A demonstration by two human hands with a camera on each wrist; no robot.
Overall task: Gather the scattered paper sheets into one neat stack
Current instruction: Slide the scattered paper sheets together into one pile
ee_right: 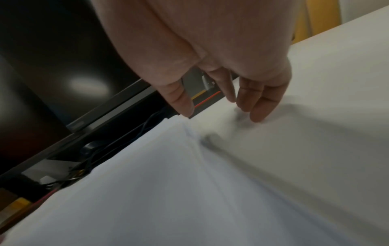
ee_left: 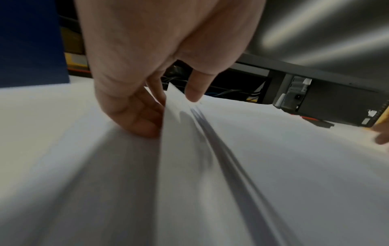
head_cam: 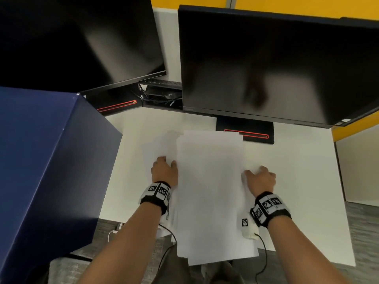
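Note:
A stack of white paper sheets (head_cam: 209, 191) lies in the middle of the white desk (head_cam: 303, 160), its near end hanging over the front edge; the sheet edges are slightly offset. My left hand (head_cam: 164, 171) is at the stack's left edge. In the left wrist view that hand (ee_left: 172, 111) pinches the raised edge of the sheets (ee_left: 273, 166), curled fingers (ee_left: 143, 119) on the outside and the thumb on top. My right hand (head_cam: 259, 177) is at the right edge. In the right wrist view it (ee_right: 221, 114) stands with straight fingers (ee_right: 258, 113) touching the desk beside the stack (ee_right: 147, 191), thumb over the edge.
A large dark blue box (head_cam: 41, 171) stands on the left, close to my left arm. Two dark monitors (head_cam: 71, 37) (head_cam: 276, 68) stand behind the stack, with a stand base (head_cam: 246, 136) at its far end. Cables (head_cam: 164, 95) lie between the monitors.

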